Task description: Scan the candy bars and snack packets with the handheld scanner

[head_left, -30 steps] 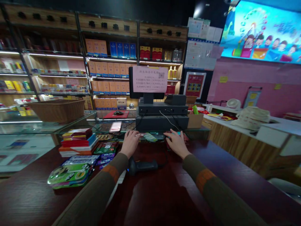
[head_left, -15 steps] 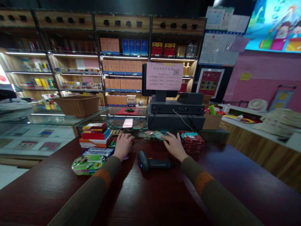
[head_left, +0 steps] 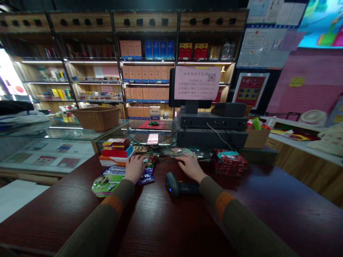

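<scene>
The left hand (head_left: 134, 168) is lying flat, fingers loosely spread, on small packets (head_left: 149, 170) beside stacked red boxes (head_left: 117, 151). The right hand (head_left: 190, 166) is resting open just beyond the scanner (head_left: 177, 185), possibly touching a greenish slip (head_left: 184, 152).

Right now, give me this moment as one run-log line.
left hand: open, on snack packets | right hand: open, palm down on wooden counter | scanner: lying on counter beside right wrist | held: nothing
</scene>
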A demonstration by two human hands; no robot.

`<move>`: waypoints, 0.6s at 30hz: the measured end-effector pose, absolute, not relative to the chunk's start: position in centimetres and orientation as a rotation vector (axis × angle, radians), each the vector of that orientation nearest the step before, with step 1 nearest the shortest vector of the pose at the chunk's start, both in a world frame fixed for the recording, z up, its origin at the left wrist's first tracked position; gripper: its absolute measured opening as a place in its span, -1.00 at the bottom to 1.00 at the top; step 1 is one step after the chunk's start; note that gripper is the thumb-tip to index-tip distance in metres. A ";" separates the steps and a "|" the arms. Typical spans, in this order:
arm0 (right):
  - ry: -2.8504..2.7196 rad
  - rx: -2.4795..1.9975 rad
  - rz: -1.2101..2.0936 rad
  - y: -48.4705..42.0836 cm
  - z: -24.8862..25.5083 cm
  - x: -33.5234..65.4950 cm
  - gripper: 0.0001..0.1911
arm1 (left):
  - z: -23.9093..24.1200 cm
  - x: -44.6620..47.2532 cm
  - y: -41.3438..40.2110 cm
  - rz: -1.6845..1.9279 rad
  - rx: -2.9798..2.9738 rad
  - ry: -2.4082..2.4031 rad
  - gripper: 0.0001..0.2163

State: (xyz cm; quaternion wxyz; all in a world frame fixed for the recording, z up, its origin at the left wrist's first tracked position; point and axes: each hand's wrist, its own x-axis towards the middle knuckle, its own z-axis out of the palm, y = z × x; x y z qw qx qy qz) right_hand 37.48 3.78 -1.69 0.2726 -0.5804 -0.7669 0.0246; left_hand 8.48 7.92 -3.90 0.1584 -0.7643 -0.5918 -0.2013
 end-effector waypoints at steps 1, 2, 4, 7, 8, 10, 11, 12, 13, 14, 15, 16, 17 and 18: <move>-2.074 -1.557 0.097 4.0 -1.6 37.1 -0.64 | -3.8 8.3 7.9 -0.541 -2.187 -1.719 -0.70; -2.084 -1.553 0.127 4.2 -1.6 36.7 -0.65 | -3.6 8.1 7.8 -0.510 -2.190 -1.742 -0.70; -2.111 -1.540 0.184 4.7 -1.4 36.0 -0.65 | -3.3 8.0 7.6 -0.470 -2.193 -1.776 -0.69; -2.148 -1.521 0.254 5.5 -1.3 35.2 -0.65 | -3.1 8.0 7.5 -0.451 -2.168 -1.806 -0.69; -2.157 -1.520 0.271 5.8 -1.3 35.0 -0.65 | -3.1 8.1 7.4 -0.444 -2.157 -1.810 -0.68; -2.174 -1.522 0.302 6.4 -1.3 34.6 -0.65 | -3.2 8.1 7.5 -0.423 -2.141 -1.812 -0.66; -2.183 -1.522 0.320 6.6 -1.3 34.4 -0.64 | -3.3 8.1 7.5 -0.413 -2.138 -1.812 -0.64; -2.197 -1.519 0.338 6.9 -1.2 34.2 -0.64 | -3.4 8.1 7.6 -0.406 -2.135 -1.813 -0.63; -2.212 -1.514 0.354 7.1 -1.2 34.0 -0.64 | -3.5 8.1 7.6 -0.403 -2.132 -1.815 -0.61; -2.228 -1.506 0.367 7.3 -1.2 33.9 -0.63 | -3.7 8.1 7.7 -0.403 -2.129 -1.816 -0.60; -2.245 -1.496 0.378 7.5 -1.3 33.7 -0.63 | -3.8 8.0 7.8 -0.406 -2.126 -1.816 -0.59; -2.261 -1.485 0.387 7.7 -1.3 33.5 -0.62 | -3.9 8.0 7.8 -0.410 -2.126 -1.815 -0.59; -2.275 -1.471 0.397 7.9 -1.3 33.4 -0.61 | -4.0 7.9 7.8 -0.412 -2.127 -1.813 -0.58; -2.287 -1.452 0.410 8.0 -1.3 33.2 -0.60 | -4.1 7.9 7.9 -0.412 -2.129 -1.813 -0.58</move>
